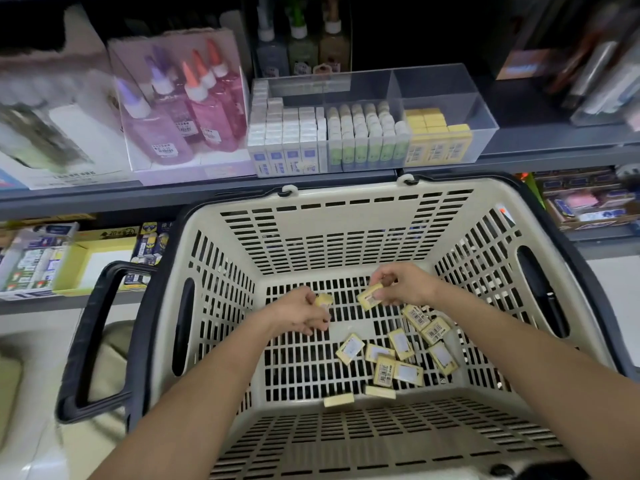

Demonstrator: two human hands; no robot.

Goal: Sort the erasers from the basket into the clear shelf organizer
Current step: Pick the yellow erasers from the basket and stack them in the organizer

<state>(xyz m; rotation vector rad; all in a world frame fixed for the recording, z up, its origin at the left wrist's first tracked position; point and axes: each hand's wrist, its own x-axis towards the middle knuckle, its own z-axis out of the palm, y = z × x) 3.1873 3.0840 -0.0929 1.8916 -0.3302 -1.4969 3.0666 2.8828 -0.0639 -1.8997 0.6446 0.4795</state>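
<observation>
Clear organizer [450, 95] on grey shelf [554, 147]

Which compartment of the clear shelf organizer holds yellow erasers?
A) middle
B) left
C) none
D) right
D: the yellow erasers stand in the right compartment of the clear shelf organizer; the left holds blue-and-white erasers, the middle green-and-white erasers.

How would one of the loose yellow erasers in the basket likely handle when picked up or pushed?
Probably light and stiff: the right hand lifts a yellow eraser by a fingertip pinch, unbent. Flat and blocky, the loose erasers should slide, not roll. The basket floor's slots might catch an edge.
</observation>
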